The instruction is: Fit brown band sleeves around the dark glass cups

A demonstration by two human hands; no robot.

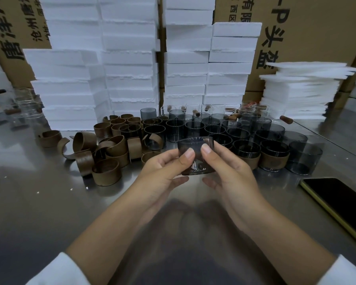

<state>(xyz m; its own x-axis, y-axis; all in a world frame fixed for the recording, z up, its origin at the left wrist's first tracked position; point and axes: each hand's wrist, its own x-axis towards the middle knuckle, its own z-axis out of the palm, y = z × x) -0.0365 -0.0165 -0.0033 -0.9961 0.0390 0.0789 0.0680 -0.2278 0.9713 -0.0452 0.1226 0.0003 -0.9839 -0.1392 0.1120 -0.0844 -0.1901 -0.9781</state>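
Note:
Both my hands hold one dark glass cup (195, 147) above the steel table, in the middle of the view. My left hand (164, 171) grips its left side with the thumb on the front wall. My right hand (228, 171) grips the right side the same way. No brown band shows on this cup. Loose brown band sleeves (106, 153) lie in a heap to the left. Bare dark cups (195, 128) stand in rows behind my hands. Two cups wearing brown bands (273, 159) stand to the right.
A phone (337, 200) lies face up near the right table edge. Stacks of white foam blocks (130, 64) and cardboard boxes (317, 29) wall off the back. Thin foam sheets (300, 89) are piled at right. Clear glass cups (25, 108) stand at far left.

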